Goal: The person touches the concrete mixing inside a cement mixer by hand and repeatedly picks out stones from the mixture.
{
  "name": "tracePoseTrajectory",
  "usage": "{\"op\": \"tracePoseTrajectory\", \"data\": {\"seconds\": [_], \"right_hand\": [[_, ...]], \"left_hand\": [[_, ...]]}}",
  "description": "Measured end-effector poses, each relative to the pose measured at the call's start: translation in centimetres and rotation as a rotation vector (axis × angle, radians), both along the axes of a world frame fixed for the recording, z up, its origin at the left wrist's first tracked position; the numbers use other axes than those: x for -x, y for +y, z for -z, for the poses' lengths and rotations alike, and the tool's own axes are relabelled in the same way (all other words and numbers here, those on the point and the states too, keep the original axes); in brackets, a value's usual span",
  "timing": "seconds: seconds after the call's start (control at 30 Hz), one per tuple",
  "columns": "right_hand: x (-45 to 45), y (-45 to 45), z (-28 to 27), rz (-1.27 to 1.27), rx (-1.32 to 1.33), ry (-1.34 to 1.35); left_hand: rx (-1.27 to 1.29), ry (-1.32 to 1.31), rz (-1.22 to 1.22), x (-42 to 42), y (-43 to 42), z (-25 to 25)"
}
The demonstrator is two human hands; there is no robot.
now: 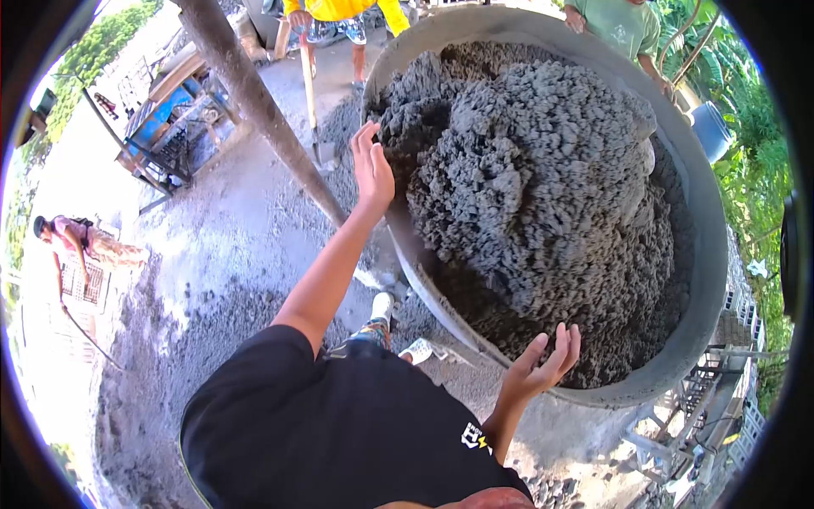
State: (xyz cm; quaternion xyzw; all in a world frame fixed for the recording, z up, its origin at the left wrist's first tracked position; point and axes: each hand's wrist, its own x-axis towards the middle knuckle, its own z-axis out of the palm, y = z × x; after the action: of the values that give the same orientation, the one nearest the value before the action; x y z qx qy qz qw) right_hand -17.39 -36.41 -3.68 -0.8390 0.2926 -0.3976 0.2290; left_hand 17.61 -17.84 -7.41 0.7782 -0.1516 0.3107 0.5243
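Note:
A large round pan with a grey-coated rim holds a heaped mound of wet grey concrete mix. My left hand is raised at the pan's left rim, fingers stretched out, with nothing in it. Close to the near rim, my right hand is held up with its fingers apart and its palm empty. Whether either hand touches the rim, I cannot tell.
A thick pole slants left of the pan. Beyond it, a person in yellow stands by a shovel. Another in green is at the far rim. At left, someone bends with a long tool. A blue drum stands right.

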Motion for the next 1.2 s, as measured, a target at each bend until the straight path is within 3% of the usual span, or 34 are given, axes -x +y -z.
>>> {"op": "tracePoseTrajectory", "data": {"seconds": [0.1,0.23,0.47,0.7,0.87,1.2], "right_hand": [[0.5,0.2,1.1,0.054,0.194,-0.086],[0.9,0.5,3.0,0.111,0.248,-0.257],[0.6,-0.2,2.7,0.143,0.365,-0.139],[0.0,0.0,2.7,0.303,0.379,-0.084],[-0.3,-0.3,3.5,0.376,0.340,-0.062],[-2.9,-0.2,2.9,0.407,0.175,0.019]], "left_hand": [[0.027,0.027,0.046,0.4,0.2,-0.3],[-0.001,0.039,0.101,0.6,0.7,-0.2],[0.038,0.130,0.164,0.8,0.3,-0.7],[0.195,0.151,0.298,0.4,-0.1,-0.3],[0.155,0.140,0.331,0.0,-0.1,-0.3],[0.106,0.370,0.410,-0.4,-0.2,-0.8]]}}
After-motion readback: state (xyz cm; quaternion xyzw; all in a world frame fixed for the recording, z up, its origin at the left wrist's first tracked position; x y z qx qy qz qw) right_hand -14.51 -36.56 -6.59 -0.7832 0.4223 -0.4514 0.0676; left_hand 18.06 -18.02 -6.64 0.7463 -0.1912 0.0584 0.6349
